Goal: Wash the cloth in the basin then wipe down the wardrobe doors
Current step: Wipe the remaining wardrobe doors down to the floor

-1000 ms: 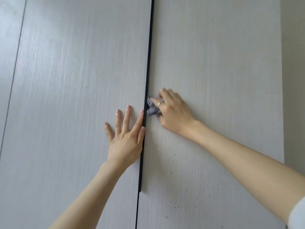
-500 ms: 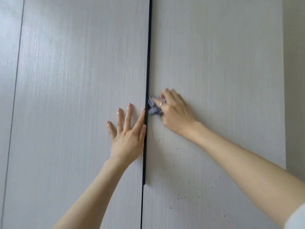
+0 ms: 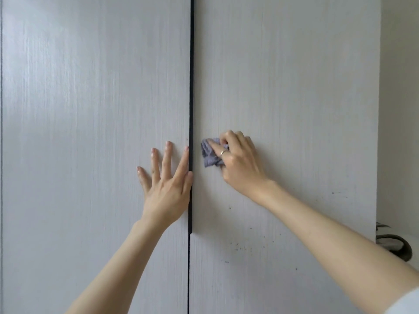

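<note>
right hand (image 3: 238, 164) grips a bunched purple-grey cloth (image 3: 212, 155), fingers curled over it, and presses it against the right door (image 3: 294, 87), just right of the dark seam (image 3: 191, 87). the cloth sticks out of the hand toward 9 o'clock and stops short of the seam. a thin ring sits on one finger of that hand. left hand (image 3: 167, 184) lies flat on the left door (image 3: 90, 109), fingers straight and spread, pointing to 12 o'clock, holding nothing; its thumb runs along the edge of the seam. the two hands are near each other, one on each side of the seam, at about the same height. small dark specks (image 3: 240, 247) dot the right door toward 6 o'clock from the cloth. a white sleeve (image 3: 405, 302) shows at the lower right corner. a dark curved object (image 3: 394, 243), too cut off to tell, shows past the right door's edge at 4 o'clock.
</note>
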{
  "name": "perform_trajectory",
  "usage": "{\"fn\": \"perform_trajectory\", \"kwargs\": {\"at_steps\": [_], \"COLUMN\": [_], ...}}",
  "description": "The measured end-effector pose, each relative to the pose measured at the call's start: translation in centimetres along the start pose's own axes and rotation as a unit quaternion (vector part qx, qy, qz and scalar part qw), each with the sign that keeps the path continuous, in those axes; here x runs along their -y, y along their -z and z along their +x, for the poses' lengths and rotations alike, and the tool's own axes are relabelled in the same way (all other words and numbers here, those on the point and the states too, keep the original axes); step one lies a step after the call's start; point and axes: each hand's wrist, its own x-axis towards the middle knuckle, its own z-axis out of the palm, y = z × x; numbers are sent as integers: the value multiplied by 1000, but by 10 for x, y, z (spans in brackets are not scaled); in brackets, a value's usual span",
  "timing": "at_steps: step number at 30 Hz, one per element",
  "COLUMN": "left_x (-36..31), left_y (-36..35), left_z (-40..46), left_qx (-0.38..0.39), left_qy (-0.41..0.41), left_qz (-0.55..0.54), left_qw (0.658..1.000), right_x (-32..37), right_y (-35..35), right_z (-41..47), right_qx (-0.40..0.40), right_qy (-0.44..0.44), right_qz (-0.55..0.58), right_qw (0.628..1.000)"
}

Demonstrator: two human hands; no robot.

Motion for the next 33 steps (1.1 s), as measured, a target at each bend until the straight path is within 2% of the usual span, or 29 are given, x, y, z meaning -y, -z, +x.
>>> {"fn": "perform_trajectory", "kwargs": {"at_steps": [3,7,9,11,13,15,16,18,21,23,26,28,30,31,33], "left_x": [4,1,0,1,1,0,0,-1,-2,-2,-1,-1,-1,-1,-2], "left_y": [-10,-20,-24,-26,-26,-27,-27,-29,-30,-30,-30,-29,-28,-28,-28], "left_z": [-8,-20,-26,-30,-31,-31,-32,-33,-32,-33,-35,-36,-37,-39,-40], "left_qx": [2,1,6,7,12,16,17,15,12,10,7,11,11,10,16], "left_qy": [4,29,38,39,36,37,38,43,49,48,43,42,41,40,46], "left_qz": [4,6,11,10,3,1,2,1,0,2,3,1,-2,-3,-6], "left_qw": [1000,1000,999,999,999,999,999,999,999,999,999,999,999,999,999], "right_x": [20,34,25,9,-10,-16,-13,2,22,19,-3,-23,-35,-35,-28], "right_y": [-6,2,10,12,16,18,16,9,10,16,20,23,26,26,24], "right_z": [-44,-97,-92,-70,-45,-35,-39,-65,-116,-125,-101,-85,-84,-90,-113], "right_qx": [5,113,141,101,45,21,11,17,114,157,126,58,22,17,26], "right_qy": [52,225,255,204,100,1,-14,43,232,283,225,124,25,-2,4], "right_qz": [28,1,-25,-32,-22,-21,-19,20,20,0,6,11,1,-1,20], "right_qw": [998,968,956,973,994,1000,1000,999,966,946,966,990,999,1000,999]}}
